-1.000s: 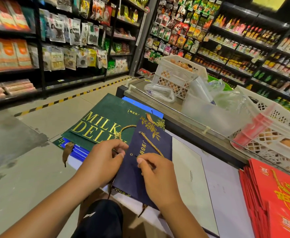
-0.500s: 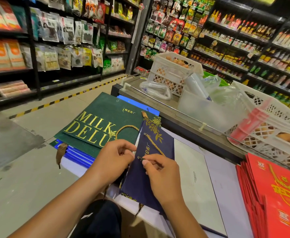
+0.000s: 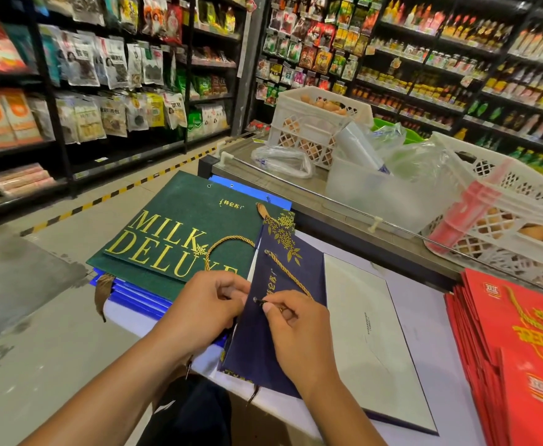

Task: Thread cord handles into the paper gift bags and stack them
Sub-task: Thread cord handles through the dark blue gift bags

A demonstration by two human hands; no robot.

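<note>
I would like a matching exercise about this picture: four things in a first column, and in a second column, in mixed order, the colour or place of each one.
Things:
1. bag with "MILK DELUXE" lettering
2. bag under both hands
3. stack of bags at the right edge
4. white crate with eggs

Descriptions:
A. red
B. dark green
C. far end of the counter
D. navy blue, gold cord through one hole

Pairs: 1-B, 2-D, 3-A, 4-C

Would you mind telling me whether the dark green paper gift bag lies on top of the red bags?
No, the dark green paper gift bag rests on blue bags; the red bags lie apart.
</note>
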